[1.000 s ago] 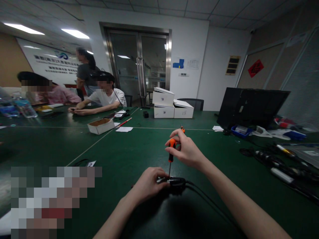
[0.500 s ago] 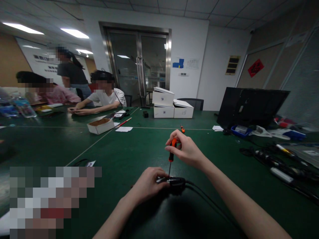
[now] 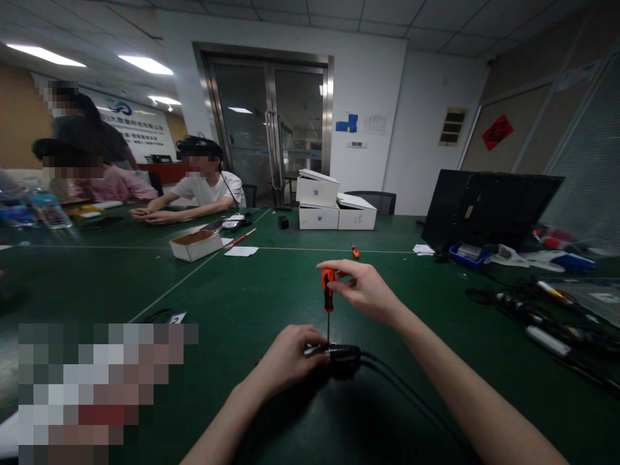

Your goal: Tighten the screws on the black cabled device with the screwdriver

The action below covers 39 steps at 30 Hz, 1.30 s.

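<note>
An orange and black screwdriver (image 3: 328, 290) stands upright, its tip down on a black device (image 3: 343, 359) that lies on the green table (image 3: 271, 284). My right hand (image 3: 363, 287) touches the handle's top, index finger stretched over it and thumb at its side. Around the left end of the device, my left hand (image 3: 295, 355) is closed, holding it down on the table; its fingertips are beside the screwdriver tip. Black cables run from the device's right end toward the lower right.
A second screwdriver (image 3: 355, 250) lies farther back. White boxes (image 3: 318, 217) are stacked behind it. An open box (image 3: 195, 245) is at the left, a black monitor (image 3: 489, 210) and cabled tools (image 3: 547, 329) at the right. People sit at the far left.
The screwdriver has gone from slightly tilted to upright, and my right hand's fingers have loosened and straightened over its handle. A standing person in the background has moved left.
</note>
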Each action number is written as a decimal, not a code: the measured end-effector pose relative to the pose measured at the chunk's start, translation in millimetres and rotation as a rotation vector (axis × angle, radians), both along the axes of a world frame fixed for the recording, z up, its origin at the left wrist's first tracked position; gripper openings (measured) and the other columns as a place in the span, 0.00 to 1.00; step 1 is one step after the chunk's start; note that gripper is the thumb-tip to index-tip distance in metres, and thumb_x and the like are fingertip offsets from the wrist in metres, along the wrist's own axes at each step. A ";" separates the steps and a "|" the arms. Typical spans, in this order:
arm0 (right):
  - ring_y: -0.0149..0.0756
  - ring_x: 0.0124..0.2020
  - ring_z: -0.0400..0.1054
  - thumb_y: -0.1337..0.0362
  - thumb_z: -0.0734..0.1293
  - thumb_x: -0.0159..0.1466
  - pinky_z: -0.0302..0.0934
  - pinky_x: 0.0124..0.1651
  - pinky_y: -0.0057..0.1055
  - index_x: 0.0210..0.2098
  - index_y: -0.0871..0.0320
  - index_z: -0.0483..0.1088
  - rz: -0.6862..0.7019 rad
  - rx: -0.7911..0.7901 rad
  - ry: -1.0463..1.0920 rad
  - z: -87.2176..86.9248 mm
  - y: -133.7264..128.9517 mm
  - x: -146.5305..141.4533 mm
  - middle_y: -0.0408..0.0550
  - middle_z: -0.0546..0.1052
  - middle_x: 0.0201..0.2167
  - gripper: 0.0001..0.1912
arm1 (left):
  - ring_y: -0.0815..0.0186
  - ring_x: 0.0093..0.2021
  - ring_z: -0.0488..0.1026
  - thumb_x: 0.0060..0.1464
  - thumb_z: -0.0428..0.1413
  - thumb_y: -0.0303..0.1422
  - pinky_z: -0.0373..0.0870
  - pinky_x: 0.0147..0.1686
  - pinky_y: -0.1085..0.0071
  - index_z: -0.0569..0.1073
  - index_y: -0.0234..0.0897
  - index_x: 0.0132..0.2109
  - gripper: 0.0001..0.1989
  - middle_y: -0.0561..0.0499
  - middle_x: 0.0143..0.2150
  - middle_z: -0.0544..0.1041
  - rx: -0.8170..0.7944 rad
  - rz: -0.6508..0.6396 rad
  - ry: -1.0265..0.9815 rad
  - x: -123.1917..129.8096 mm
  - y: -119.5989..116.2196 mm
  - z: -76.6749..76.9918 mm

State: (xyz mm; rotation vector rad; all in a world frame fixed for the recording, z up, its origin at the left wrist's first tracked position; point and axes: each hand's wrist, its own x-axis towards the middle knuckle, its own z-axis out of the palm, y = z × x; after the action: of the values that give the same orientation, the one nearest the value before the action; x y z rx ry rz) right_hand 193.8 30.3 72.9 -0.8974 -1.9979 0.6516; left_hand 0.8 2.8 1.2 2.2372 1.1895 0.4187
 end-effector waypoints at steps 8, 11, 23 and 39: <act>0.33 0.33 0.71 0.66 0.69 0.59 0.67 0.38 0.33 0.39 0.54 0.61 -0.066 -0.017 0.046 -3.4 -0.9 -3.4 0.44 0.77 0.34 0.13 | 0.60 0.42 0.75 0.56 0.58 0.34 0.67 0.42 0.70 0.83 0.37 0.41 0.11 0.46 0.42 0.81 0.000 -0.004 0.009 0.7 0.7 -0.4; 0.34 0.36 0.73 0.68 0.69 0.58 0.69 0.40 0.34 0.42 0.54 0.60 -0.045 -0.058 0.084 -3.2 -1.1 -3.1 0.46 0.78 0.38 0.16 | 0.60 0.42 0.75 0.56 0.57 0.33 0.67 0.43 0.69 0.83 0.36 0.42 0.11 0.46 0.42 0.81 -0.005 -0.005 0.003 1.1 0.0 0.3; 0.33 0.39 0.73 0.71 0.67 0.61 0.69 0.40 0.30 0.45 0.55 0.71 -0.012 0.006 -0.008 0.2 -0.8 -0.7 0.46 0.79 0.41 0.13 | 0.60 0.42 0.74 0.56 0.56 0.36 0.68 0.42 0.70 0.83 0.36 0.42 0.13 0.46 0.42 0.80 -0.010 -0.003 0.021 0.6 -0.2 1.3; 0.34 0.40 0.75 0.70 0.66 0.61 0.70 0.40 0.31 0.47 0.55 0.70 -0.009 -0.022 0.028 -3.0 2.5 -0.3 0.46 0.77 0.42 0.14 | 0.61 0.40 0.74 0.56 0.57 0.36 0.67 0.41 0.71 0.83 0.36 0.41 0.12 0.47 0.40 0.80 0.007 -0.010 0.017 0.6 0.4 -0.1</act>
State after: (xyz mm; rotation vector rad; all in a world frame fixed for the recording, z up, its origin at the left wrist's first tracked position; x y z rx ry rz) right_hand 193.4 32.8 69.9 -0.9047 -1.9644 0.6790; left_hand 1.4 3.2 1.1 2.2561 1.1863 0.4006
